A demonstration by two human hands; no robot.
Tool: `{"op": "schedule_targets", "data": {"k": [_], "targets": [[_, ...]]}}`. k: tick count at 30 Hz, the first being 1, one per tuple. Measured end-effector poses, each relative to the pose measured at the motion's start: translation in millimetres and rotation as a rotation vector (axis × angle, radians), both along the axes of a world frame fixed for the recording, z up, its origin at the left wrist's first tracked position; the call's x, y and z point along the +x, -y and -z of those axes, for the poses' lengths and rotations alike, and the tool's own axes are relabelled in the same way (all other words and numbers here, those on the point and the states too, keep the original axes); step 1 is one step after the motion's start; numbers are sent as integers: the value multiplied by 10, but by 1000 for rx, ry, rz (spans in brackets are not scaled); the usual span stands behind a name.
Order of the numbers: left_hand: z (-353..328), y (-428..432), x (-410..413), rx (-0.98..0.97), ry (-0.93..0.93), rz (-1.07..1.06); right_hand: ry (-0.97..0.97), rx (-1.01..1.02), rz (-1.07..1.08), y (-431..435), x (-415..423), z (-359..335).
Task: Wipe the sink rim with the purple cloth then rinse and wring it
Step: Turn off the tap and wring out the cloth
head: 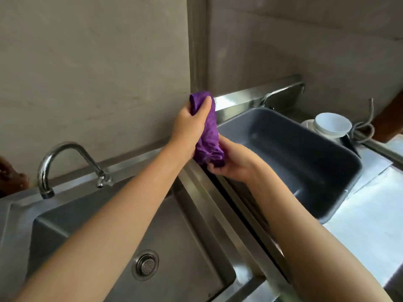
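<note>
The purple cloth (208, 131) is bunched into a thick roll and held upright above the right rim of the steel sink (202, 188). My left hand (192, 125) grips its upper end, thumb across the front. My right hand (234, 162) is closed around its lower end, just above the gap between the sink and the counter. The cloth's middle shows between the two hands. No water runs from the tap (63, 164).
A grey plastic tub (340, 162) stands on the counter right of the sink. White bowls (331, 125) are stacked behind it, with a grey cord beside them. The sink drain (145, 264) lies low in the basin. A bare wall rises behind.
</note>
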State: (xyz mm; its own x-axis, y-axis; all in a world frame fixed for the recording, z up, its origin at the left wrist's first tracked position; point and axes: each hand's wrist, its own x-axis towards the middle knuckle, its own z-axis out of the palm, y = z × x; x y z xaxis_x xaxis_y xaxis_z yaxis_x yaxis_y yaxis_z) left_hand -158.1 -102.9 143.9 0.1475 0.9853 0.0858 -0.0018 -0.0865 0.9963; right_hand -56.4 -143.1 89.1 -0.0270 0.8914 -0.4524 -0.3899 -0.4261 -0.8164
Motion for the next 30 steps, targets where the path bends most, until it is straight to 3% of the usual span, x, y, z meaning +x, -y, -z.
{"op": "schedule_targets", "data": {"k": [4,7,11,16,21,25,27,30], "targets": [[-168,-11,312,103,-9,18,86,218,257,7,568,-130],[-248,73,617,144,2,66,-54,295,331,70,856,-63],[-269,156,933,66,24,201,-228,262,235,158,1019,-11],[-192,35,1068,-112,81,320,-20,151,114,135,1368,5],[-106,13,1307,-136,45,446,16,196,12,68,1680,-8],[1,-122,1431,-336,338,452,34,352,365,-36,1856,-140],[191,-148,1462,-486,422,422,192,392,524,-120,1917,-156],[509,-119,1487,-661,276,398,778,316,529,-241,1914,-87]]}}
